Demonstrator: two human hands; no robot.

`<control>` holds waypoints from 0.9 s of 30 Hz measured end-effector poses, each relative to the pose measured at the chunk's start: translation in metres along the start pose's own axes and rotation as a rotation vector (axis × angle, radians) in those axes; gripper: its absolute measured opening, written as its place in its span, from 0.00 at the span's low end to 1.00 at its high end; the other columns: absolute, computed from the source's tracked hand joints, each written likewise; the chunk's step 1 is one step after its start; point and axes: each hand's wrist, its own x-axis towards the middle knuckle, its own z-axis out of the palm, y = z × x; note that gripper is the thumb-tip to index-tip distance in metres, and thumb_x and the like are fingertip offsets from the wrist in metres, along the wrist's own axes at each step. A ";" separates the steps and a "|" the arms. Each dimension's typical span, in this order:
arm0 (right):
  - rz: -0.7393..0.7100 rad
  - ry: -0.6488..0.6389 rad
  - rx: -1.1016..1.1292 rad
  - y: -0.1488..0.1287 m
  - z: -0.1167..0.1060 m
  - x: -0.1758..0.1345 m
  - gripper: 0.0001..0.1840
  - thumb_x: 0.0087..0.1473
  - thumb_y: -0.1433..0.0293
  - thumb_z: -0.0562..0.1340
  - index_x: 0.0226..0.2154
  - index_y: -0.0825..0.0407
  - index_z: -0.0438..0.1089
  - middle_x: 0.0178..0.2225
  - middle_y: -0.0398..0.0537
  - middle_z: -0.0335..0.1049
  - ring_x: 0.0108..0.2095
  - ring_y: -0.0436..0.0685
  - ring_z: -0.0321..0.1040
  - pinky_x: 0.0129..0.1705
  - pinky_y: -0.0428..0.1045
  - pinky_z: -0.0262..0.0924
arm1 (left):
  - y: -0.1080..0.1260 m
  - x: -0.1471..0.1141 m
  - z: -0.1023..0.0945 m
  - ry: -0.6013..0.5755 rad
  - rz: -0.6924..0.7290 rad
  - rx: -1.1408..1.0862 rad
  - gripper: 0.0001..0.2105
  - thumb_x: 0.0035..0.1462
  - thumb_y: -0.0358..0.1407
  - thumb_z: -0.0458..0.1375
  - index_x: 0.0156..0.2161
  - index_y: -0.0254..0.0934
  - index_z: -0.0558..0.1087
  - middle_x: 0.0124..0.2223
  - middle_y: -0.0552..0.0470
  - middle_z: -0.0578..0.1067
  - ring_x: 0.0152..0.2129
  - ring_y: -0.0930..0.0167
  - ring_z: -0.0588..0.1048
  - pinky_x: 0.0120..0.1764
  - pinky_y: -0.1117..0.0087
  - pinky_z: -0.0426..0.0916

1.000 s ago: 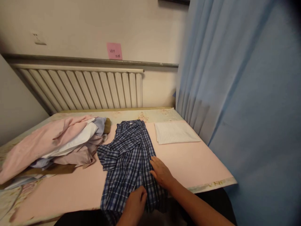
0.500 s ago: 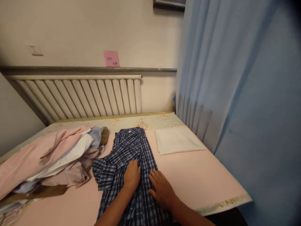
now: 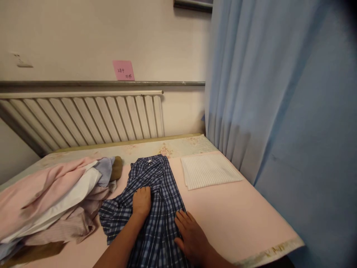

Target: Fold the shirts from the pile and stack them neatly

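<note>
From my remote seat I watch the left hand (image 3: 141, 201), which has slid up and outward over the past second, from near the hem to the chest of the blue plaid shirt (image 3: 160, 216). Its fingers are curled down on the fabric — whether they pinch it or only press, I cannot tell. The right hand (image 3: 192, 234) stays along the shirt's right edge, fingers spread and gripping nothing, so the garment now has contact at its middle and its side. The shirt lies between them, collar toward the wall, a sleeve bunched at the left.

The surface carries a pink cover (image 3: 220, 216) over floral cloth (image 3: 184, 146). A heap of clothes (image 3: 67, 203) sits left of the shirt; a folded striped cloth (image 3: 210, 171) lies right. Beyond — a radiator (image 3: 97, 119), a pink note (image 3: 123, 70), and a blue curtain (image 3: 248, 93).
</note>
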 end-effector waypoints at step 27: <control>0.012 -0.046 -0.029 0.004 0.011 0.004 0.37 0.50 0.70 0.61 0.62 0.52 0.53 0.65 0.50 0.48 0.65 0.64 0.42 0.65 0.62 0.41 | 0.113 0.005 0.058 0.009 0.111 -0.202 0.29 0.61 0.46 0.45 0.63 0.31 0.58 0.66 0.41 0.56 0.63 0.58 0.51 0.61 0.53 0.48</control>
